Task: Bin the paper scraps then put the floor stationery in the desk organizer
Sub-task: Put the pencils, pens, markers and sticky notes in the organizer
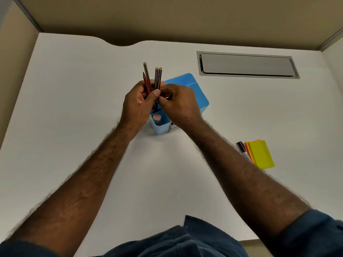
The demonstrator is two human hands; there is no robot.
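— Four pencils [155, 78], bunched upright, right above the near corner of the blue organizer [196, 95].
— Held how?
— Gripped by the left hand [138, 102], fingers curled round the bundle, thumb pressed across the front. Pinched as well by the right hand [178, 104], fingertips closed on the shafts just beside that thumb.
— Tips up or down?
— Mixed. Three blunt ends up, one sharpened red-striped point up on the far-left side of the bunch. Lower ends hidden behind the hands, just over the organizer's small front pocket.
— Anything in that pocket?
— Something round and pinkish [157, 117], standing inside. Cannot tell what exactly.
— And the organizer itself?
— Standing on the white table [83, 117], partly covered by the right hand, larger compartments showing beyond the knuckles.
— Anything else around the organizer?
— Right of it and nearer the body, well apart: stack of sticky notes [260, 153], yellow on top, with a dark-capped marker [243, 149] touching its left edge. Beyond the organizer, to the right: grey cable hatch [246, 64] set flush into the table.
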